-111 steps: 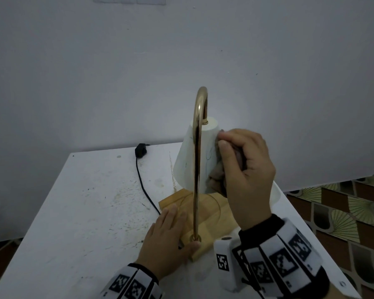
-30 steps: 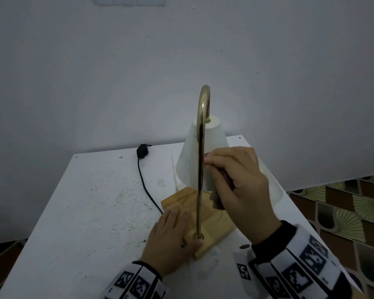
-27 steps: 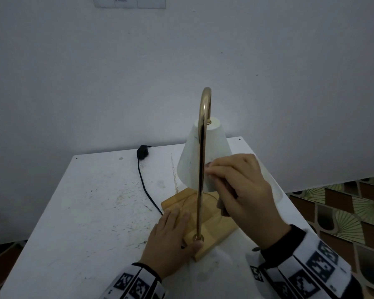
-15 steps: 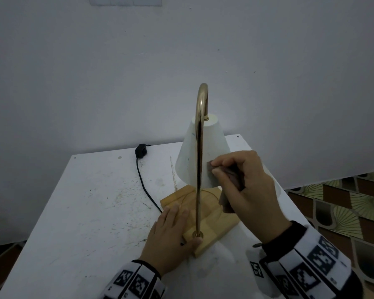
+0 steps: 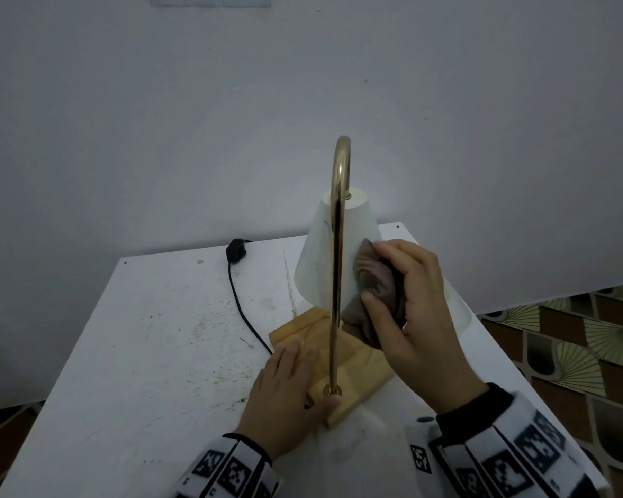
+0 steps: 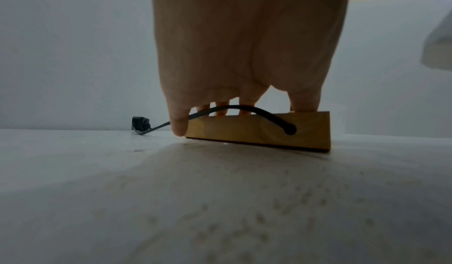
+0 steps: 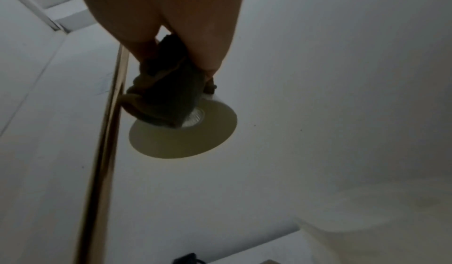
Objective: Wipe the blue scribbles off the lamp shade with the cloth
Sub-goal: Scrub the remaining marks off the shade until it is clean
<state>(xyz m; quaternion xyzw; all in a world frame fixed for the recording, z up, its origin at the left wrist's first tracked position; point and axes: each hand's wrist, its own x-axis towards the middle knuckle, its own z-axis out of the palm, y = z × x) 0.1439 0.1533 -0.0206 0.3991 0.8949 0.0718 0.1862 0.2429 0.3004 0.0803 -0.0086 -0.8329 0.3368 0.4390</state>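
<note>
A white cone lamp shade (image 5: 317, 260) hangs from a curved brass pole (image 5: 339, 246) over a wooden base (image 5: 367, 372). Faint blue marks (image 5: 326, 226) show on the shade's left side. My right hand (image 5: 407, 307) grips a bunched brownish cloth (image 5: 374, 278) and presses it against the shade's right side, just right of the pole. From below, the right wrist view shows the cloth (image 7: 166, 98) at the shade's rim (image 7: 186, 142). My left hand (image 5: 285, 386) lies flat on the base's near left corner, fingers straight; the left wrist view shows the fingers (image 6: 178, 121) over the base (image 6: 257, 131).
The lamp stands on a scuffed white table (image 5: 141, 354) against a plain wall. A black cord (image 5: 241, 310) runs from the base back to an inline switch (image 5: 236, 254). The table's right edge is close to my right arm, with patterned floor (image 5: 572, 354) beyond.
My right hand with the cloth slid down the shade from near its top, then shifted from the pole toward the shade's right side. The left hand stayed on the base.
</note>
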